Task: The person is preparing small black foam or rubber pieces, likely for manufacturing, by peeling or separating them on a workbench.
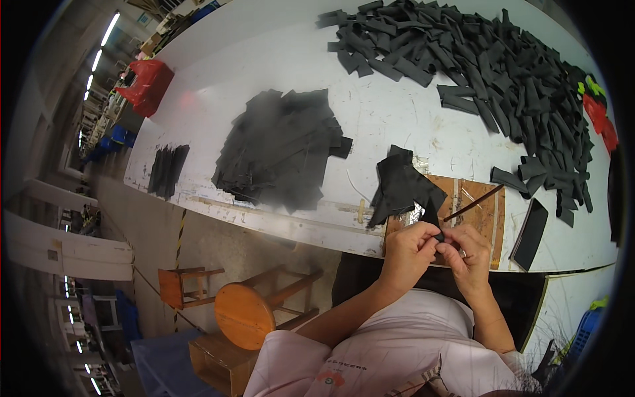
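Observation:
At the table's near edge, my left hand (409, 257) and my right hand (469, 257) meet, both with fingers pinched together. Between them they grip the end of a black fabric piece (432, 217). Its upper part runs up toward a small pile of black fabric pieces (401, 182). The fingertips hide the gripped end. Beneath the work lies a brown wooden board (488, 225). A thin dark stick (475, 203) rests across the board, just beyond my right hand.
A broad pile of flat black pieces (281, 149) covers the table's middle left, with a small stack (168, 171) farther left. Many folded black pieces (489, 73) heap up at the far right. A dark phone-like slab (530, 235) lies right of the board. Wooden stools (245, 314) stand lower left.

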### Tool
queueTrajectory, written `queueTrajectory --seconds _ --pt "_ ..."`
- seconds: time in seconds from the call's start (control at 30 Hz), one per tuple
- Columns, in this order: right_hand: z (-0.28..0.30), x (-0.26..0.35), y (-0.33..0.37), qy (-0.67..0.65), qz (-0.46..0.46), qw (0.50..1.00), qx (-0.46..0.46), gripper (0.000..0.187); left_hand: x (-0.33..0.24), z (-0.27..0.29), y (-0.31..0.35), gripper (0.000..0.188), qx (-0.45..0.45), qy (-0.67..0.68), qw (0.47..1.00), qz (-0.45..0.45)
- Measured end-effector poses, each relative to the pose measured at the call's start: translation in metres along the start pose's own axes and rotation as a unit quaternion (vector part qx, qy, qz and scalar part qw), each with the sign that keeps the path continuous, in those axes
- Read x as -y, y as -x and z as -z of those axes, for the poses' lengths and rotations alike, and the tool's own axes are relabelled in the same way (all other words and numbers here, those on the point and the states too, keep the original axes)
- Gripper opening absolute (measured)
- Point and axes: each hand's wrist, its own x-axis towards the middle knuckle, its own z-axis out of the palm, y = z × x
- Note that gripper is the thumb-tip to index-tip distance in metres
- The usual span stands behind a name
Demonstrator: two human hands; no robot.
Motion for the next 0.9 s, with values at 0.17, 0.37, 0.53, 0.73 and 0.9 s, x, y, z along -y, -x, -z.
queueTrajectory --seconds 0.17,0.37,0.53,0.73,0.9 --pt "-0.009 -0.002 0.005 0.143 0.085 0.986 -0.016 0.016 0.005 0.0 -0.001 0.007 0.002 0.014 0.999 0.035" --pt "-0.011 -0.005 0.007 0.103 0.073 0.992 0.003 0.017 0.011 0.002 0.0 0.006 -0.056 -0.131 0.984 -0.108" --pt "-0.01 -0.004 0.01 0.098 0.066 0.993 0.016 0.018 -0.002 0.006 -0.001 0.008 0.005 -0.026 0.999 0.044" --pt "-0.009 0.0 0.01 0.039 0.022 0.999 0.004 0.019 0.001 0.013 -0.006 0.009 0.038 0.066 0.994 0.077" --pt "-0.006 -0.004 0.01 0.097 0.048 0.994 0.023 0.02 0.005 0.017 -0.01 0.009 0.076 0.154 0.973 0.156"
